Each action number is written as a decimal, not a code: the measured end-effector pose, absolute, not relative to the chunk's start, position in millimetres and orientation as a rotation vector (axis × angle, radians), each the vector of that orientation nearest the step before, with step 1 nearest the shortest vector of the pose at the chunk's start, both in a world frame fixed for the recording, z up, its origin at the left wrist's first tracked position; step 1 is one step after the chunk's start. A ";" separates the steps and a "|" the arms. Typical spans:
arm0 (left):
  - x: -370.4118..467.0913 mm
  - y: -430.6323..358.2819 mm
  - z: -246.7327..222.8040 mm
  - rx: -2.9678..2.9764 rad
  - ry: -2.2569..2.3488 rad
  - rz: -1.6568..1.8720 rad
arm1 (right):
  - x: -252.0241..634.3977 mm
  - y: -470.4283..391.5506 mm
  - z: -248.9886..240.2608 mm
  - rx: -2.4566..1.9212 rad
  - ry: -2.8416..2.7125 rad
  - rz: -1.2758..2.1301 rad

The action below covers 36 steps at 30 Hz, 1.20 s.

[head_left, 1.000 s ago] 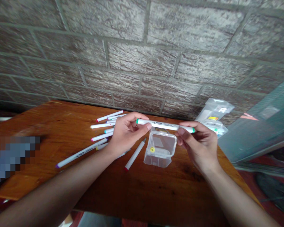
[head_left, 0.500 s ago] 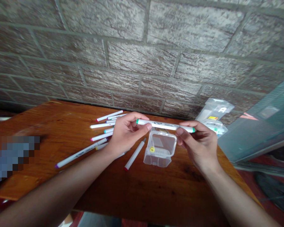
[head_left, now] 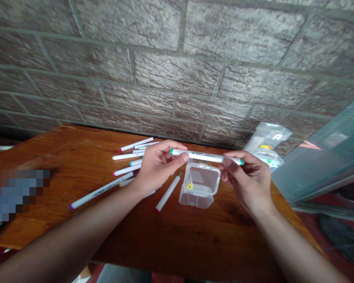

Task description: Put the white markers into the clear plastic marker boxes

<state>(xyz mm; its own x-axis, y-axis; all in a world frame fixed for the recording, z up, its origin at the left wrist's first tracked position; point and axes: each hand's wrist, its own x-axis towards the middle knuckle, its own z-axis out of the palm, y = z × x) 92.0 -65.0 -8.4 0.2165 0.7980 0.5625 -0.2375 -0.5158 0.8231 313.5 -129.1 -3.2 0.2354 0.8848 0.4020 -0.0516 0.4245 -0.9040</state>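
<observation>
Watching from my remote seat, I see the left hand (head_left: 157,167) and the right hand (head_left: 247,177) share one green-ended white marker (head_left: 205,157), each pinching it close to an end between thumb and fingers, with its printed middle bare. It appears raised above the wooden table (head_left: 135,243), nearly level but dipping slightly toward the right, and lines up in my view with the far side of the clear plastic box (head_left: 197,201). I judge it light, rigid and hard to break, though a smooth round barrel like this could roll or slide under a loose pinch. For one-handed holding I would favour the middle, where it should balance; for control of its angle, both ends, as here. A red-ended marker (head_left: 168,193) lies near the box, and loose markers (head_left: 137,144) spread beside the left hand.
</observation>
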 end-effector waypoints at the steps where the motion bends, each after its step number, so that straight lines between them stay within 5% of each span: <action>1: 91.8 -64.9 -8.4 1.596 0.540 1.454 | 313.3 -129.1 -3.0 -0.920 -1.150 0.785; 36: 88.4 -59.4 -11.6 1.262 0.459 1.323 | 307.8 -130.5 8.7 -0.896 -1.056 0.861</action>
<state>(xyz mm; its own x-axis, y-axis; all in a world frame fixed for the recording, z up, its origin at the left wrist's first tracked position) 88.4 -59.4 -11.6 0.2780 0.8807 0.3834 -0.4542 -0.2312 0.8604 307.8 -130.5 8.7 0.2596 0.9043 0.3390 -0.1499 0.3845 -0.9109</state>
